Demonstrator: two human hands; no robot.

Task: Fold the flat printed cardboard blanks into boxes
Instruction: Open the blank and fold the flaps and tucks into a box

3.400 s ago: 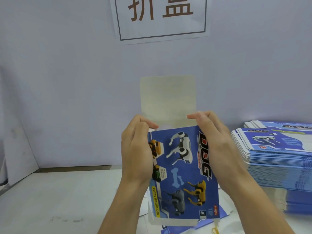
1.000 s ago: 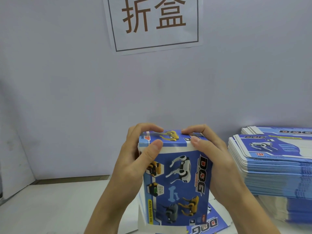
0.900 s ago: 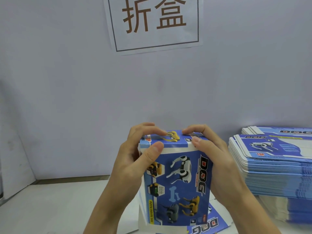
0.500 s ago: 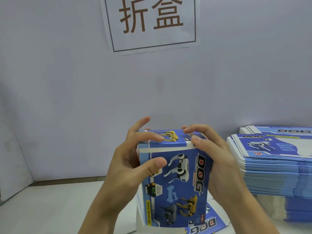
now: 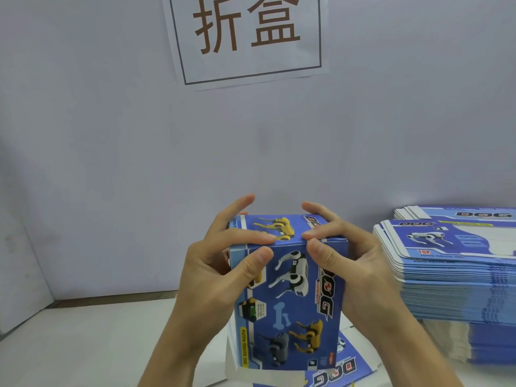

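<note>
Box at 6 o'clock nearly formed, top flap down, pinched by left hand and right hand; blank stack at 3 o'clock unfolded.

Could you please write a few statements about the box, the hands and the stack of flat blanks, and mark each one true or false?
1. Both hands hold the box. True.
2. The box's top flap stands open. False: it is folded down over the top.
3. The stack of flat blanks lies to the right of the box. True.
4. The left hand rests on the table. False: it grips the box, as does the right hand.
</note>
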